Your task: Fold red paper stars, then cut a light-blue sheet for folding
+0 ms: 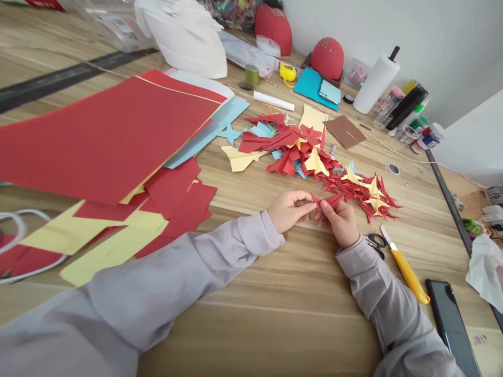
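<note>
Place: a paper-craft workroom, with a wooden worktable (251,319) beside a white wall (377,31)
Paper: large red sheets (118,136) and yellow offcuts (113,248)
Folded work: a heap of red, yellow and blue paper figures (290,158)
Tools: scissors (378,242), a utility knife (406,271), a tape measure (287,71)
Supplies: small jars (431,137), blurred, maybe of glue or paint

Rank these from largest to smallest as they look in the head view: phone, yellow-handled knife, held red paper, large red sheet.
1. Large red sheet
2. Phone
3. Yellow-handled knife
4. Held red paper, partly hidden
</note>
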`<state>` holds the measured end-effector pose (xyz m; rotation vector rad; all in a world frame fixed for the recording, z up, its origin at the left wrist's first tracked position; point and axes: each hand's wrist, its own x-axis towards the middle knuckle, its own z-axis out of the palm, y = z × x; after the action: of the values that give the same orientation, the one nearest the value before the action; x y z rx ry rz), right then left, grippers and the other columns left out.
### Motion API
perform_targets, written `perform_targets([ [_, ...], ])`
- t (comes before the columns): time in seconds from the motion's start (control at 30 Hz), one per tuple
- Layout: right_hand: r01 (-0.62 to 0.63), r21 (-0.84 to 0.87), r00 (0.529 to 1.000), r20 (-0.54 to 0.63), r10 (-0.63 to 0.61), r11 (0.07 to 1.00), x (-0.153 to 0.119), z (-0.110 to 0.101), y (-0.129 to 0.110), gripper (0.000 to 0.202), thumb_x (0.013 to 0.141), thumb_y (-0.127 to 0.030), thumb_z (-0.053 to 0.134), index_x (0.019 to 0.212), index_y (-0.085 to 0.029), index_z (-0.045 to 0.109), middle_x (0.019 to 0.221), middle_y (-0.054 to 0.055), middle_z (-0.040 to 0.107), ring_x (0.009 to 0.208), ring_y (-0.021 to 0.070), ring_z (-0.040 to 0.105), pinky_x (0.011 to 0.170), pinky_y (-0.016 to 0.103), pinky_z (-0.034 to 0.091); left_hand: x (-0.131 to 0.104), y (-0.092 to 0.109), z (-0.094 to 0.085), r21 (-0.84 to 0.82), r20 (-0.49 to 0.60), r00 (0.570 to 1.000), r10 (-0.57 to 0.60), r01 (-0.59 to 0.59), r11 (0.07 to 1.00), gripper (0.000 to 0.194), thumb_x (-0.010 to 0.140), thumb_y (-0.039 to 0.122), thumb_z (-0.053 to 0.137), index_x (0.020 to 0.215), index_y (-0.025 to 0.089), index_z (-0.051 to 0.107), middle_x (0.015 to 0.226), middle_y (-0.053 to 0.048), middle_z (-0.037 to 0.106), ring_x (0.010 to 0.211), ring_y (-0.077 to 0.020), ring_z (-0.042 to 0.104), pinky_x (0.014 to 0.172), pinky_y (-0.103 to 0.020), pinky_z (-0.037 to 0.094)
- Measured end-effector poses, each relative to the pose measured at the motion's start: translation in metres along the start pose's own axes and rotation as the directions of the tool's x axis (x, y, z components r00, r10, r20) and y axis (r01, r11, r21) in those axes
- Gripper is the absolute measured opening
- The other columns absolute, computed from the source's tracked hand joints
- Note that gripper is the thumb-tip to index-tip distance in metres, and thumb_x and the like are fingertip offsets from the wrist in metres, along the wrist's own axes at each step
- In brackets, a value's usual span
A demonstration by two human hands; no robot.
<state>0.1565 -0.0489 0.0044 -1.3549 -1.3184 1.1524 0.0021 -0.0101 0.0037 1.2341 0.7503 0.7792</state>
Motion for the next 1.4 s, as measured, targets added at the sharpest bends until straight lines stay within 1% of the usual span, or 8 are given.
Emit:
perform_targets([
  [0.17,-0.006,0.033,0.999,0.046,0.005,0.999,0.0001,-0.0011,0.0005,0.043,0.074,-0.061,0.062,0.067,-0.018,0.059,0.056,0.002,0.065,0.044,0.0114,0.055,0.043,0.024,0.046,0.0009,-0.0001,-0.0005,-0.014,0.042,0.999,0.021,-0.02,1.0,0.017,0.07,0.03,0.064,0.069,0.015,0.056,0.06,0.001,0.058,0.051,-0.0084,0.051,0.047,-0.019,0.037],
  [0.27,0.004,0.041,0.999,0.041,-0.006,0.999,0.0001,-0.0005,-0.0008,0.042,0.074,-0.06,0.062,0.067,-0.018,0.059,0.056,0.001,0.064,0.044,0.0113,0.055,0.043,0.025,0.047,0.0001,0.0014,-0.0001,-0.031,0.054,0.998,0.012,-0.01,0.999,0.018,0.07,0.031,0.064,0.071,0.015,0.057,0.06,0.001,0.059,0.051,-0.0085,0.051,0.047,-0.02,0.038],
  [0.43,0.027,0.037,0.999,0.025,-0.028,0.999,-0.0001,0.0025,-0.0019,0.041,0.072,-0.058,0.065,0.066,-0.018,0.057,0.054,0.0,0.062,0.043,0.0113,0.054,0.043,0.025,0.046,-0.0005,0.0001,0.0012,-0.016,0.021,0.999,0.027,-0.027,1.0,0.02,0.068,0.031,0.067,0.072,0.014,0.057,0.059,0.001,0.059,0.05,-0.0082,0.051,0.049,-0.021,0.04],
  [0.57,0.029,0.057,0.999,-0.023,-0.027,0.998,-0.0005,0.0024,-0.0006,0.039,0.071,-0.057,0.067,0.069,-0.019,0.057,0.059,0.0,0.063,0.047,0.0121,0.056,0.046,0.026,0.048,0.0009,-0.0018,0.0012,-0.018,0.029,0.999,0.038,-0.038,0.999,0.019,0.07,0.03,0.067,0.074,0.014,0.057,0.064,0.0,0.061,0.05,-0.008,0.052,0.05,-0.021,0.042],
  [0.77,0.008,0.061,0.999,0.036,-0.01,0.998,0.0001,-0.0008,0.0024,0.04,0.073,-0.058,0.064,0.07,-0.019,0.058,0.06,0.001,0.065,0.047,0.0121,0.056,0.046,0.025,0.047,0.0005,-0.001,0.0017,-0.004,0.045,0.998,0.051,-0.051,0.999,0.018,0.071,0.03,0.065,0.072,0.015,0.056,0.064,0.001,0.06,0.052,-0.0082,0.052,0.051,-0.022,0.045],
  [1.07,0.009,0.058,1.0,0.014,-0.01,0.998,-0.001,0.0018,-0.0009,0.041,0.07,-0.058,0.067,0.068,-0.019,0.057,0.055,-0.001,0.062,0.045,0.0114,0.055,0.044,0.025,0.048,-0.0002,-0.0061,0.0017,-0.024,-0.008,0.998,0.065,-0.065,0.998,0.021,0.067,0.028,0.07,0.079,0.015,0.058,0.058,0.002,0.059,0.05,-0.0084,0.053,0.048,-0.02,0.042],
  [1.2,0.01,0.027,1.0,0.016,-0.011,1.0,-0.001,0.0012,-0.0012,0.042,0.071,-0.06,0.066,0.067,-0.019,0.057,0.056,0.0,0.062,0.044,0.011,0.054,0.043,0.024,0.046,0.0001,-0.006,0.0009,-0.006,-0.028,0.998,0.053,-0.053,0.999,0.019,0.066,0.027,0.069,0.076,0.015,0.059,0.056,0.002,0.058,0.049,-0.0087,0.053,0.048,-0.02,0.041],
  [1.4,0.002,0.015,1.0,0.031,-0.003,1.0,-0.0009,0.0004,-0.0018,0.044,0.07,-0.061,0.065,0.066,-0.019,0.055,0.055,-0.001,0.061,0.044,0.0107,0.054,0.043,0.024,0.046,0.0006,-0.0037,-0.0005,-0.007,0.011,0.999,0.041,-0.041,0.999,0.019,0.066,0.028,0.07,0.075,0.015,0.059,0.053,0.003,0.058,0.047,-0.0091,0.054,0.047,-0.02,0.04],
])
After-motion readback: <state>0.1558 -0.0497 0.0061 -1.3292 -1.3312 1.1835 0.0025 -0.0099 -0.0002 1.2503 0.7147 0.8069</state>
